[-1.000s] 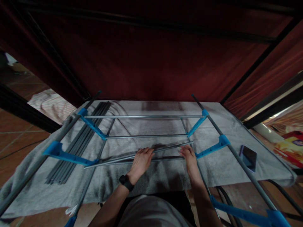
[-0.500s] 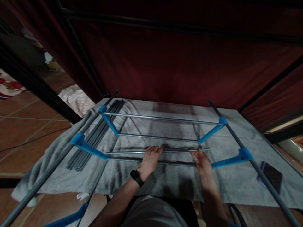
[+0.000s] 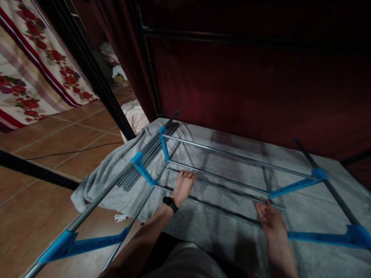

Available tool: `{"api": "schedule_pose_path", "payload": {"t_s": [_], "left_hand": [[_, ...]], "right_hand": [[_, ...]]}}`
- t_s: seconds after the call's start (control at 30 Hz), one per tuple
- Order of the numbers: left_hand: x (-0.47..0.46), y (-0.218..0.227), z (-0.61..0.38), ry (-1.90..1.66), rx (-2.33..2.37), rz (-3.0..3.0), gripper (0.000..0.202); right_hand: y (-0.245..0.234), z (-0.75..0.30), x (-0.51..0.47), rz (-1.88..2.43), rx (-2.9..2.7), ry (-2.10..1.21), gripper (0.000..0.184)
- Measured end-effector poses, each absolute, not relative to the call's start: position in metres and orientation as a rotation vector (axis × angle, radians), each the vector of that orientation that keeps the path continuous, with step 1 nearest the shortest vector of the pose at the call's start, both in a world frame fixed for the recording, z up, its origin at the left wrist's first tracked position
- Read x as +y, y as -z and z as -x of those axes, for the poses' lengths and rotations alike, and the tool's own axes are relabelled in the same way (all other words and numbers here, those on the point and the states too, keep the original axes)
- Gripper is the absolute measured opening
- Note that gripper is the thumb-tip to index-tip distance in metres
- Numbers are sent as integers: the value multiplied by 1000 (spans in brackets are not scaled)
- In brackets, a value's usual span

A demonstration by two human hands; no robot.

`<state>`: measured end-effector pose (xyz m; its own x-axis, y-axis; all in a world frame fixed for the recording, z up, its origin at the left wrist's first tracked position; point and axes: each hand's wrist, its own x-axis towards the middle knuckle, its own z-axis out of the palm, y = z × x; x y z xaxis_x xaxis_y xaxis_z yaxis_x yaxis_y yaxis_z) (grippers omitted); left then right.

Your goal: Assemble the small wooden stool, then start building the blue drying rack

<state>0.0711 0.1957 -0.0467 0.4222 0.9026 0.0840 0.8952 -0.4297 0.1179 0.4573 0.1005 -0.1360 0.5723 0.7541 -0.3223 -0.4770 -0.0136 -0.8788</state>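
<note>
A loose grey metal rod (image 3: 223,187) lies crosswise inside a rack frame of grey tubes and blue plastic brackets. My left hand (image 3: 184,186), with a black band on its wrist, is closed over this rod toward its left end. At the other end my right hand (image 3: 269,217) grips it, palm partly turned up, with fingers curled underneath. In front of the loose rod runs the front crossbar (image 3: 223,211), and behind it the middle crossbar (image 3: 220,177). Blue brackets (image 3: 145,172) join the crossbars to the side tubes on the left; another blue bracket (image 3: 298,186) sits at the right.
Several spare grey rods (image 3: 147,157) lie bundled at the left on a grey blanket (image 3: 232,150). Dark red fabric (image 3: 232,88) hangs behind on a black metal frame. Tiled floor (image 3: 87,131) and a flowered cloth (image 3: 34,65) are at the left.
The view has swung left, so the scene sits further right and tilts. The loose rod's left end has shifted back from the front left bracket toward the rear one; both hands still hold it.
</note>
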Motion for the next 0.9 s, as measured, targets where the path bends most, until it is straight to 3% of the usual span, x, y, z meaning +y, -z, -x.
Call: {"api": "schedule_pose_path", "payload": {"t_s": [0.43, 0.9], "left_hand": [[206, 46, -61, -308, 1712, -2563, 30], [208, 63, -42, -312, 1756, -2652, 41]], "right_hand": [[161, -464, 131, 1266, -180, -1143, 2], [113, -418, 140, 1083, -123, -1111, 29]]}}
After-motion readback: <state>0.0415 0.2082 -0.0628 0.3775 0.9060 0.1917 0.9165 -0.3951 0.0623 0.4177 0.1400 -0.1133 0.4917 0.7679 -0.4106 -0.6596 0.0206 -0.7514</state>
